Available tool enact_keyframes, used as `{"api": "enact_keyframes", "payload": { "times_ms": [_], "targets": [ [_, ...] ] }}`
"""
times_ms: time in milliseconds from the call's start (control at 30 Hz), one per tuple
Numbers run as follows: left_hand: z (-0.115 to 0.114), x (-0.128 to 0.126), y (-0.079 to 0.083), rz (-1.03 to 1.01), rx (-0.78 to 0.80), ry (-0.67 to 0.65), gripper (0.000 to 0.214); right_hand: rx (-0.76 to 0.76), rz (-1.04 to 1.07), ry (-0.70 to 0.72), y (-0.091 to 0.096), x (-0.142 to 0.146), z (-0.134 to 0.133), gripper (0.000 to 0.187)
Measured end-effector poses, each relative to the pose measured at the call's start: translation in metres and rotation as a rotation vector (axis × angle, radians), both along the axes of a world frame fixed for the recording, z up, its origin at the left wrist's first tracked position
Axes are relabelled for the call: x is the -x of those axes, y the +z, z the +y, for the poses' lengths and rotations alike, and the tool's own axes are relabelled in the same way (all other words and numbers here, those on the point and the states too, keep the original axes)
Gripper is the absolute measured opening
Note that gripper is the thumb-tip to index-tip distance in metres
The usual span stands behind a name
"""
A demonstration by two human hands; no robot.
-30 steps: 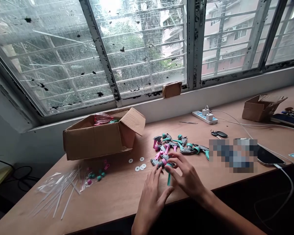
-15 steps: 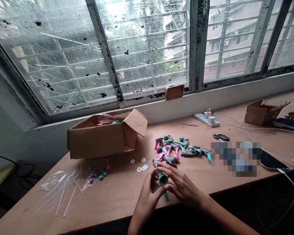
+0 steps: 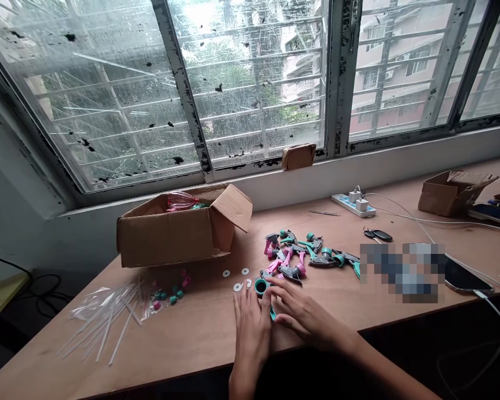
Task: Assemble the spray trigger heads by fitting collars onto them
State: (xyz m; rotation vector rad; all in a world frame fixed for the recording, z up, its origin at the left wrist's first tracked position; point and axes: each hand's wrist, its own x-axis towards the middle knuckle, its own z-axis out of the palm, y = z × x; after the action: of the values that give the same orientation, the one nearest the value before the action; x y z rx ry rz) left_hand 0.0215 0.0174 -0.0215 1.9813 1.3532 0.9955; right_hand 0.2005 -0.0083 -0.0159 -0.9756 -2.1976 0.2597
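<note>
My right hand (image 3: 302, 314) holds a trigger spray head (image 3: 261, 286) with a green collar, its round opening turned up toward me. Part of its green trigger shows below, between my hands. Close beside it, my left hand (image 3: 252, 319) lies with fingers stretched out over the table, fingertips at the white ring washers (image 3: 238, 287). The left thumb is against or very near the spray head; I cannot tell which. Further washers (image 3: 245, 271) lie just beyond. A pile of pink, green and grey spray heads (image 3: 291, 271) sits right behind my hands.
An open cardboard box (image 3: 170, 244) with clear bottles stands at the back left. White tubes (image 3: 108, 322), a plastic bag (image 3: 89, 303) and small coloured caps (image 3: 173, 300) lie at left. Toward the right are keys (image 3: 379, 235), a phone (image 3: 466, 275), a power strip (image 3: 354, 205) and cables.
The spray head has shifted left and tipped so its opening faces more upward. My left hand has moved off it, and its fingers have straightened toward the washers.
</note>
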Motion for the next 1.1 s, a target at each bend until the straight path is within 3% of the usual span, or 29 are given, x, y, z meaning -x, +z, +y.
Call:
{"api": "enact_keyframes", "payload": {
  "times_ms": [100, 367, 533, 633, 767, 900, 1000, 1100],
  "targets": [
    [-0.002, 0.001, 0.003, 0.017, -0.012, -0.011, 0.05, 0.022, 0.009, -0.003, -0.001, -0.001, 0.001, 0.046],
    [-0.002, -0.001, 0.004, 0.005, -0.02, -0.02, 0.05, 0.043, 0.032, -0.002, -0.003, -0.001, 0.002, 0.05],
    [-0.01, -0.002, 0.016, -0.033, -0.051, -0.053, 0.04, 0.009, 0.015, 0.002, -0.002, -0.002, 0.002, 0.057],
    [-0.015, 0.001, 0.022, -0.119, 0.018, -0.06, 0.042, -0.008, 0.111, -0.009, -0.003, -0.003, 0.001, 0.065],
    [-0.015, 0.006, 0.021, -0.292, 0.117, -0.054, 0.046, 0.083, 0.303, 0.014, -0.003, -0.004, 0.0, 0.066],
    [-0.011, 0.008, 0.018, -0.376, 0.141, -0.101, 0.036, 0.146, 0.219, 0.023, 0.0, -0.005, -0.003, 0.048],
    [-0.009, 0.011, 0.014, -0.48, 0.171, -0.137, 0.034, 0.124, 0.148, 0.042, 0.005, -0.004, -0.006, 0.045],
    [-0.007, 0.013, 0.009, -0.603, 0.173, -0.151, 0.048, 0.078, 0.043, 0.094, 0.008, -0.001, -0.006, 0.049]
  ]
}}
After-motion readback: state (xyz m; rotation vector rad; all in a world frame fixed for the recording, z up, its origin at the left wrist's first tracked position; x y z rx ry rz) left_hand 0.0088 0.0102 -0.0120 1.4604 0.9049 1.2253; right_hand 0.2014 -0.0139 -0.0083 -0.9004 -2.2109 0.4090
